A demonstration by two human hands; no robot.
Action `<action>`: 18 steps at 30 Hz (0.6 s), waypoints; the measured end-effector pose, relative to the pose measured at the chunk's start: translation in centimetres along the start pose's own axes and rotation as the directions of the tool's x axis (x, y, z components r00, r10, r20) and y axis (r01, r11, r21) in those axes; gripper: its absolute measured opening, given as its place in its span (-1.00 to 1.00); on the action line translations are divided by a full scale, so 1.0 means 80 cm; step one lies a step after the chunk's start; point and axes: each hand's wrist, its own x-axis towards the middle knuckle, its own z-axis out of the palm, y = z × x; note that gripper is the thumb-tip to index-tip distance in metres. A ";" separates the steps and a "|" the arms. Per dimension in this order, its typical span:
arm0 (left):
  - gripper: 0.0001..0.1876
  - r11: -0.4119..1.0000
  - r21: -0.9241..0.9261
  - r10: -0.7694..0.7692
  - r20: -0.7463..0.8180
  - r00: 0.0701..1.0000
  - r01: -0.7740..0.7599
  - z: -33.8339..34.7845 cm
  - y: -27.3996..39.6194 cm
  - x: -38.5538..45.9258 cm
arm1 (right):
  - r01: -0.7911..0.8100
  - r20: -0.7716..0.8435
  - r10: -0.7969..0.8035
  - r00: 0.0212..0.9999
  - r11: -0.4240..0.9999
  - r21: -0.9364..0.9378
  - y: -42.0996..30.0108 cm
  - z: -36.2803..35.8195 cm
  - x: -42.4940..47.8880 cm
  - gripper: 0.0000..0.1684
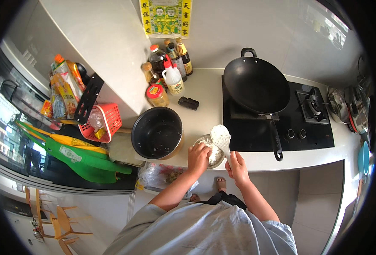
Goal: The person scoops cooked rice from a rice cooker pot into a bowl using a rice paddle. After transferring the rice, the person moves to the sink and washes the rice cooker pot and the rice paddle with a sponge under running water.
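Note:
My right hand (238, 169) grips the handle of a white rice paddle (225, 145). White rice clings to the paddle's head, which is raised at the right rim of a metal bowl (220, 164). Inside that bowl lies loose white rice (218, 156). My left hand (199, 159) is over the bowl's left side with its fingers curled towards the rice; whether they pinch anything is hidden. Left of the bowl stands a dark rice cooker pot (157, 132), with only scattered grains stuck to its inside.
A black wok (258, 86) rests on the gas hob (305, 134), its handle jutting over the counter's front edge. Sauce bottles (174, 79) and a red-lidded jar (157, 95) stand against the wall. Left are a red basket (113, 119) and a green apron-like cloth (79, 159).

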 end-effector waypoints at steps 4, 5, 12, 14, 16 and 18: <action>-0.91 0.999 0.043 -0.024 0.047 0.999 0.022 0.002 -0.004 -0.003 | 0.044 0.028 -0.043 0.999 0.999 -0.015 0.000 0.001 0.004 -0.61; -0.89 0.998 0.057 -0.032 0.061 0.998 0.029 0.000 -0.004 -0.006 | 0.041 0.028 -0.041 0.999 0.999 -0.009 0.000 0.001 0.005 -0.61; -0.95 0.996 0.059 -0.066 0.025 0.998 0.064 -0.007 0.004 -0.010 | 0.035 -0.003 -0.035 0.999 0.999 -0.029 -0.001 -0.004 0.004 -0.62; -0.97 0.997 0.047 -0.069 0.014 0.998 0.068 -0.011 0.007 -0.008 | 0.028 -0.005 -0.028 1.000 0.999 -0.021 -0.003 -0.003 0.003 -0.63; -0.92 0.999 -0.004 -0.048 -0.067 0.997 0.048 -0.009 -0.003 -0.011 | 0.021 0.001 -0.021 1.000 0.999 -0.048 -0.005 -0.005 0.003 -0.59; -0.90 0.991 -0.119 -0.076 -0.152 0.985 0.058 -0.011 -0.017 -0.015 | 0.040 0.003 -0.040 0.999 0.998 -0.057 -0.005 -0.005 0.004 -0.59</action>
